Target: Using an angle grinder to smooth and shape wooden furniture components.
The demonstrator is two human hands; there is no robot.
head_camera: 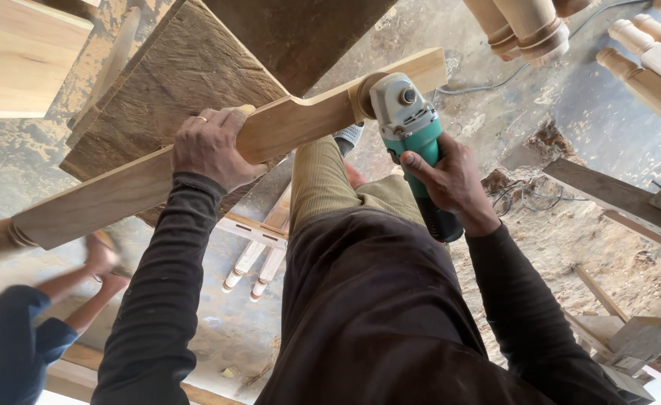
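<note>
Dusty workshop floor littered with sawdust and turned wooden spindles (259,266).

The long curved wooden piece (195,161) runs from low on the left up to the far right, pale, smooth-planed, with a bend near its middle, resting over a rough brown board (173,82). The left hand (210,146) is wrapped around it at the bend. The right hand (450,180) is clenched on the green-and-grey angle grinder (413,139), whose disc meets the piece's right end. 1 other person (15,337) crouches at near left.

A dusty concrete floor (510,90) carries a cable (488,84), wood scraps (600,292) and sawdust (570,240).
</note>
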